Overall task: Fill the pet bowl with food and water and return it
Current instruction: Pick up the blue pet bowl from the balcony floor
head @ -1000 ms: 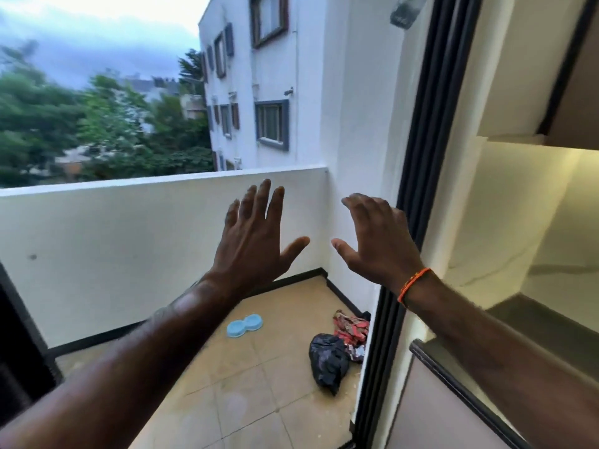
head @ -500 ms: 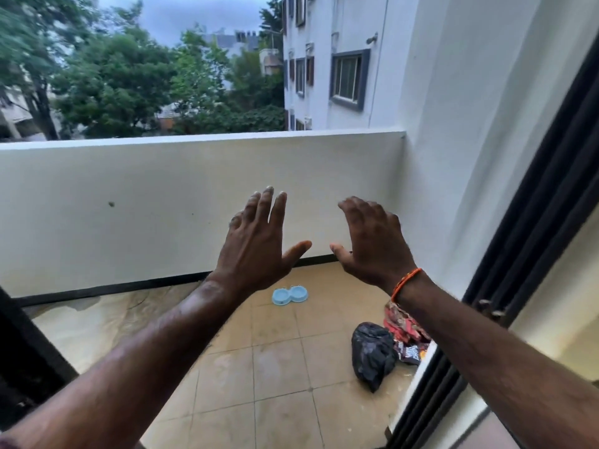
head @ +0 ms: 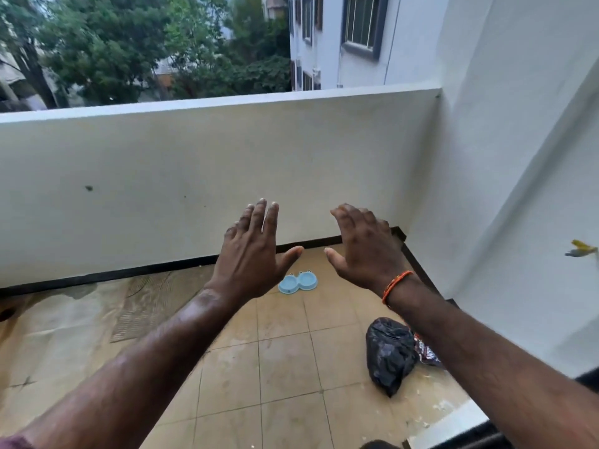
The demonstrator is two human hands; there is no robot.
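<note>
On balcony floor near far wall: pet bowl (head: 298,283) untouched, now nearer centre view vs 1 s ago | left hand (head: 251,257) + right hand (head: 363,251) raised, fingers spread, grasping nothing | approach underway, pickup pending

A light-blue double pet bowl (head: 298,282) lies flat on the tiled balcony floor, near the parapet wall.
</note>
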